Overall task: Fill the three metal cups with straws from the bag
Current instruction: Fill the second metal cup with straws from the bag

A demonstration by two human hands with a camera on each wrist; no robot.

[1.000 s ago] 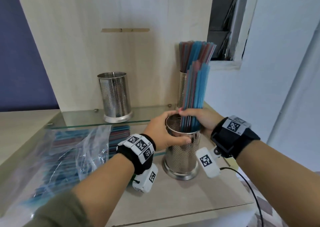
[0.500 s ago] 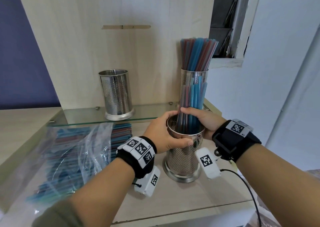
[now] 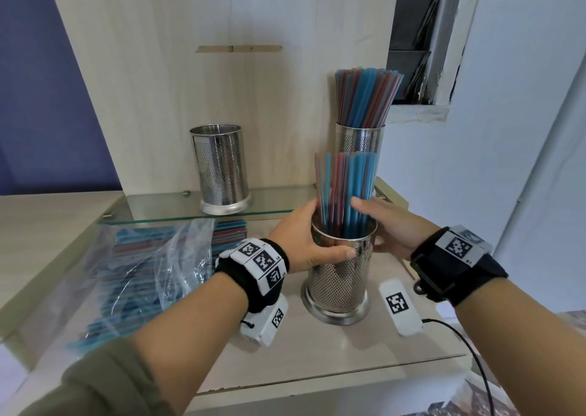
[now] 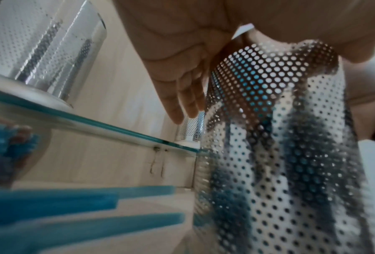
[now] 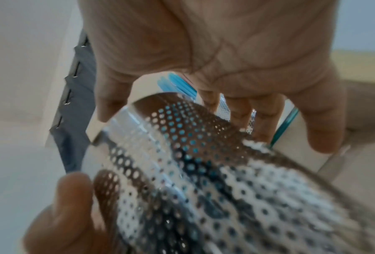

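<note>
Now, at the centre of the frame, our left hand (image 3: 304,244) wraps around the upper wall of the near metal cup (image 3: 341,276), thumb across its front and fingers curled behind the rim. This cup stands upright on the bench (image 3: 348,358) with a bundle of blue and red straws (image 3: 344,193) standing in it, their tops spreading slightly. Our right hand (image 3: 393,228) is at the right side of the cup, fingers loosely spread; its fingertips touch the straws just above the rim, and it grips nothing.

Behind, toward the upper right, a second cup (image 3: 360,138) on the glass shelf (image 3: 165,206) is packed with straws (image 3: 366,97). At the left of the shelf a third cup (image 3: 220,168) stands upright; we cannot see any straws rising from it.

At the lower left, the clear plastic bag (image 3: 133,276) lies on the bench partly under the glass shelf, with many straws inside. A white tagged block (image 3: 400,307) with a black cable lies just right of the near cup.
</note>
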